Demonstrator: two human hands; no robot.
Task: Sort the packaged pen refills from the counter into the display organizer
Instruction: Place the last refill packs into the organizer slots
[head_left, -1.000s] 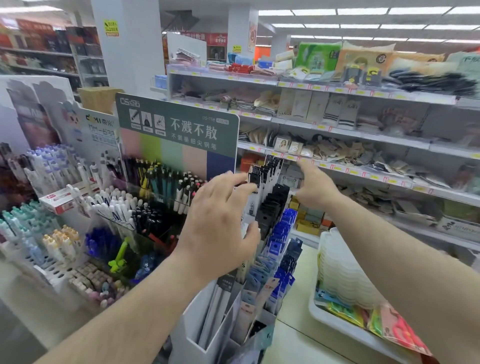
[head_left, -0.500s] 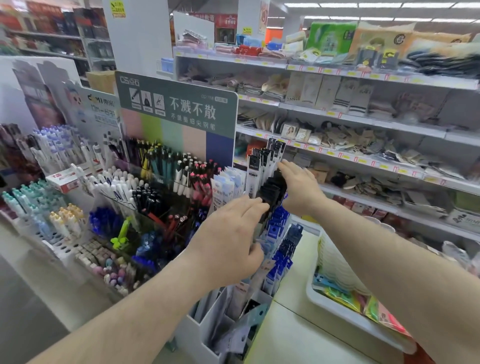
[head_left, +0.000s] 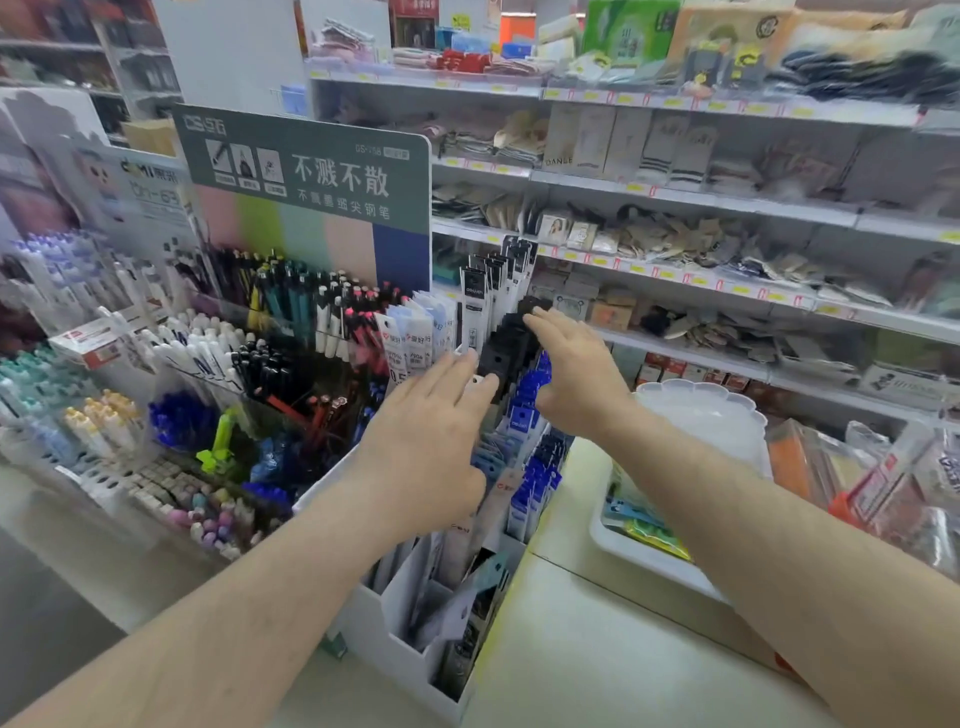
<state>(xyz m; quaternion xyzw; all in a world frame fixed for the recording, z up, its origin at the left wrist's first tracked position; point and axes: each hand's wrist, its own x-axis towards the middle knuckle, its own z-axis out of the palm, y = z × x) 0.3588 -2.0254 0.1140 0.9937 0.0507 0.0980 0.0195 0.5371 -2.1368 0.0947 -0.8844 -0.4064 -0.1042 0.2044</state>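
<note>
Both arms out, hands flat and near each other.

Left hand (head_left: 423, 447) back-up, fingers (head_left: 457, 376) straight and close together, aimed forward and a little right; thumb tucked low on the right side. Right hand (head_left: 576, 374) sits slightly farther out and higher, fingers extended and pointing up-left, thumb dropped below the palm. Bare forearms enter from the lower left and lower right corners, converging toward centre. Neither hand curls.

Two hands reach over the organizer (head_left: 395, 639) — the left hand (head_left: 431, 447) and the right hand (head_left: 576, 374). One green sign (head_left: 311, 171) stands behind it, one white tray (head_left: 649, 561) right of it — refill packs too many to count.
</note>
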